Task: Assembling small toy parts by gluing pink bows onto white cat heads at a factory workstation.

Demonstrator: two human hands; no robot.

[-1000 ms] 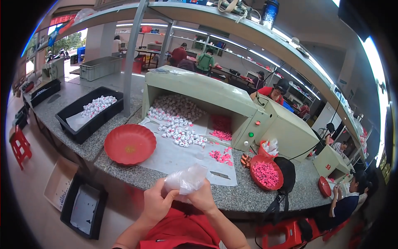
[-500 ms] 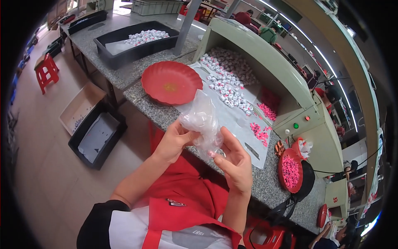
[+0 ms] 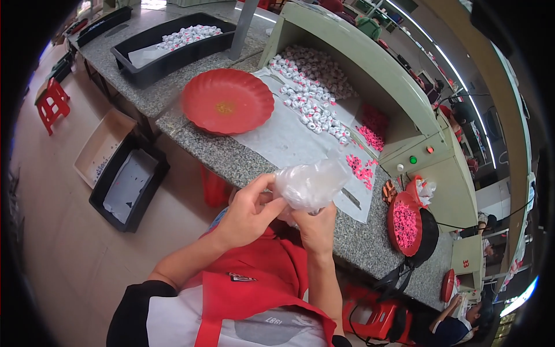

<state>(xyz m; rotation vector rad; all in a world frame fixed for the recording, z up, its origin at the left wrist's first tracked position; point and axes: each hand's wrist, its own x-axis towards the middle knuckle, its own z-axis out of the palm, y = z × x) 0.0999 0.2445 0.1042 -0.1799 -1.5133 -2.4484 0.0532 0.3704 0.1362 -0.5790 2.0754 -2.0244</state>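
A crumpled clear plastic bag (image 3: 315, 184) is bunched up between my hands, over the table's front edge. My left hand (image 3: 250, 209) pinches its left side with thumb and fingers. From below, my right hand (image 3: 315, 228) grips the gathered part of the bag, its fingertips partly hidden behind the plastic. Whether anything is inside the bag, I cannot tell. Just beyond lies a white sheet (image 3: 269, 144) bearing many small white round pieces (image 3: 318, 118) with pink marks and a scatter of pink pieces (image 3: 361, 172). To the left sits a red scalloped bowl (image 3: 243, 113) with yellowish bits in it.
A pale green open-fronted box (image 3: 399, 87) with buttons stands over the sheet. At right is a red bowl of pink pieces (image 3: 404, 224). A black tray (image 3: 139, 75) rests at far left; another black bin (image 3: 153, 191) is below the table, near a red stool (image 3: 53, 104).
The bag has swung from upright to leaning right, and my right hand has turned and closed beneath it. My left hand stays on the bag. The view has shifted slightly.
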